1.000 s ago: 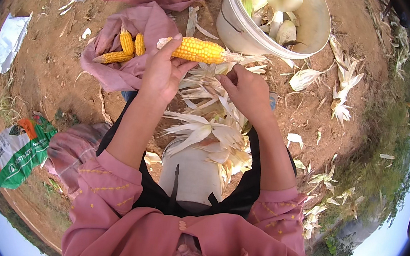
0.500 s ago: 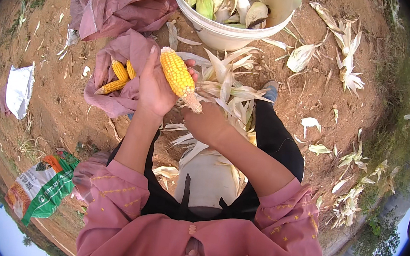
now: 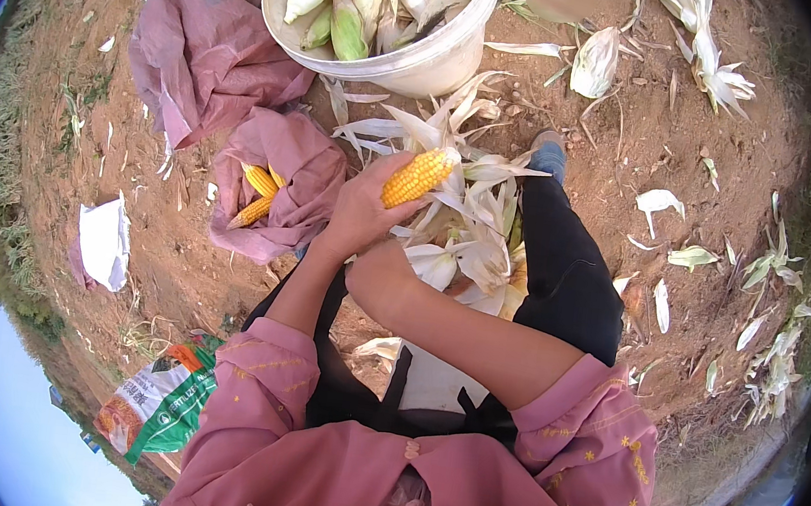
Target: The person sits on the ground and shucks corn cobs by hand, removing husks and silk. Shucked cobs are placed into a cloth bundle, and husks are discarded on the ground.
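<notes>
Mid-frame: left hand wrapped round yellow corn cob. Right hand just below; fingers hidden, hold can't be told. Step seems handling the bared cob; next move calls for steady grip.

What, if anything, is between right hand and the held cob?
The left hand: gripping the yellow corn cob, it lies between the cob and the right hand in this view. Nothing else visible intervenes; the right fingers are largely hidden, so their clearance can't be told.
</notes>
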Available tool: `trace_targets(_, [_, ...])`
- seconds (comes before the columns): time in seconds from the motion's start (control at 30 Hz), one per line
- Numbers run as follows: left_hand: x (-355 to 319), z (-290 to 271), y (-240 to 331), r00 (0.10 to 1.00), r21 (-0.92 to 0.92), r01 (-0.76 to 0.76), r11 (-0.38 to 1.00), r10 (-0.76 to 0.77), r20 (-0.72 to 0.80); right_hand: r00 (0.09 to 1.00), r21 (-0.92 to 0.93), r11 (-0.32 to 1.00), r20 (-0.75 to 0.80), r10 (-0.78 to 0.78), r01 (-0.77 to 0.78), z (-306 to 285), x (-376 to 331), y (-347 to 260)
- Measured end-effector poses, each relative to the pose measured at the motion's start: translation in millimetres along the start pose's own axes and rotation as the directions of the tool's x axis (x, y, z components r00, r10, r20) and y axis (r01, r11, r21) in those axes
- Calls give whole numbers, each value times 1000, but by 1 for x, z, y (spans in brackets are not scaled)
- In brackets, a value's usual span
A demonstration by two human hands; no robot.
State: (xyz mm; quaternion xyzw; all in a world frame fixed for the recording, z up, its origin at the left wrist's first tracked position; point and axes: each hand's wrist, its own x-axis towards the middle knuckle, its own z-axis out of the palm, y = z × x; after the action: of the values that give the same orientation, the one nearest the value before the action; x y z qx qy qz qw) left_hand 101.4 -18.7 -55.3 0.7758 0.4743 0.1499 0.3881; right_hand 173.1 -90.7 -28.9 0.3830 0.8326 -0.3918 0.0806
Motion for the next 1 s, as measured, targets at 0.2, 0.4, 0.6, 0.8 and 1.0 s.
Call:
trace_targets(0.2, [13, 12, -1, 992, 85, -36, 996, 25, 120, 987, -60, 994, 128, 93, -86, -46, -20, -3])
trace_targets(0.4, [28, 12, -17, 954, 242, -295, 924, 269, 134, 994, -79, 993, 59, 97, -92, -54, -17, -6])
trace_targets(0.6, [34, 6, -17, 918, 335, -385, 860, 320, 234, 993, -13, 993, 16, 114, -114, -72, -27, 0])
trace_targets(0.8, [39, 26, -12, 982, 194, -164, 967, 142, 122, 994, -70, 997, 104, 36, -28, -83, -37, 8])
trace_targets(1.0, [59, 39, 9, 955, 241, -293, 925, 272, 119, 996, -86, 995, 68, 55, -49, -82, -39, 12])
